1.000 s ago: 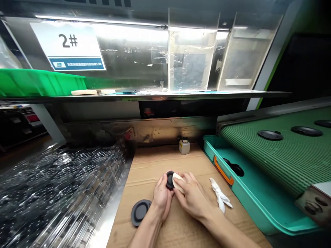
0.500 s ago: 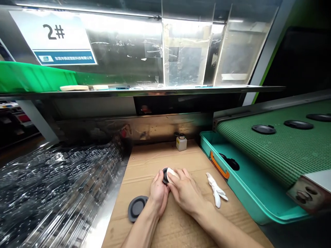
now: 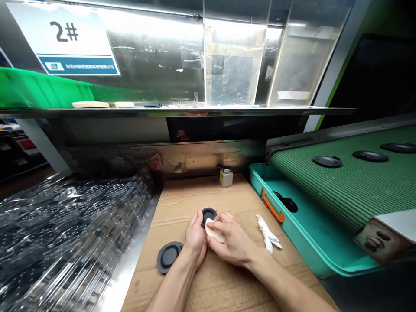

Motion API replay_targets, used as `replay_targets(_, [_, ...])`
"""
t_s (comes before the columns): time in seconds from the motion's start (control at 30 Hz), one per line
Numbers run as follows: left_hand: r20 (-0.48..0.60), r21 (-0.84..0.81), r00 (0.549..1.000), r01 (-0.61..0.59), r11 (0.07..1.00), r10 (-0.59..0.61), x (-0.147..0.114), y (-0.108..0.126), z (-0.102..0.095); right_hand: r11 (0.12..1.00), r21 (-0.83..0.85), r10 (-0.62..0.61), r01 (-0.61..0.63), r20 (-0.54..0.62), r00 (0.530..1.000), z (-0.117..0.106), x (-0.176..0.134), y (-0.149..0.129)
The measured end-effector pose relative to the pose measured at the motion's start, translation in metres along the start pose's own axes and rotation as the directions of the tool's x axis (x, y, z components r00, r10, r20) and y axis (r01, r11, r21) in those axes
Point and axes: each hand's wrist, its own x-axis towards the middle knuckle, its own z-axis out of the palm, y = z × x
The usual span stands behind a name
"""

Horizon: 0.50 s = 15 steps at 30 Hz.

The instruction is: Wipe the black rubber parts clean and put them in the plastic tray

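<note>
My left hand is closed on the edge of a round black plastic part, raised over the cardboard sheet. Pinched in my right hand is a flat white wiping pad, which lies against the near side of that part. The far side of the part shows uncovered, with a rim and a sunken centre. A second, similar black part lies on the cardboard beside my left forearm. To the right of my right hand rests a crumpled white cloth.
A small bottle stands at the cardboard's back. On the right, a teal bin with black parts inside sits below a green conveyor belt carrying several black parts. Clear plastic trays are stacked left. A metal shelf crosses above.
The white pad has slid down toward me across the black part, uncovering more of its face. My right hand moved with it. The whole view has shifted slightly.
</note>
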Motion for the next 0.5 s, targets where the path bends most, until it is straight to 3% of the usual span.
replay_targets(0.17, [0.033,-0.001,0.999,-0.019,1.0,0.019,0.0,0.0,0.0,0.998,0.031,0.049,-0.049,-0.028,0.998,-0.001,0.0,0.002])
replay_targets(0.27, [0.01,0.006,1.0,0.008,1.0,-0.008,0.0,0.001,0.0,0.998,0.015,-0.067,0.066,0.063,0.996,-0.007,-0.001,0.002])
replay_targets(0.33, [0.004,0.013,1.0,0.011,1.0,-0.011,0.001,0.001,0.0,0.993,-0.039,-0.108,0.113,0.107,0.988,-0.013,-0.001,0.002])
replay_targets(0.5, [-0.027,0.041,0.999,-0.026,0.999,0.027,0.003,0.0,0.0,0.977,-0.206,-0.044,0.063,0.096,0.994,-0.026,0.0,0.009])
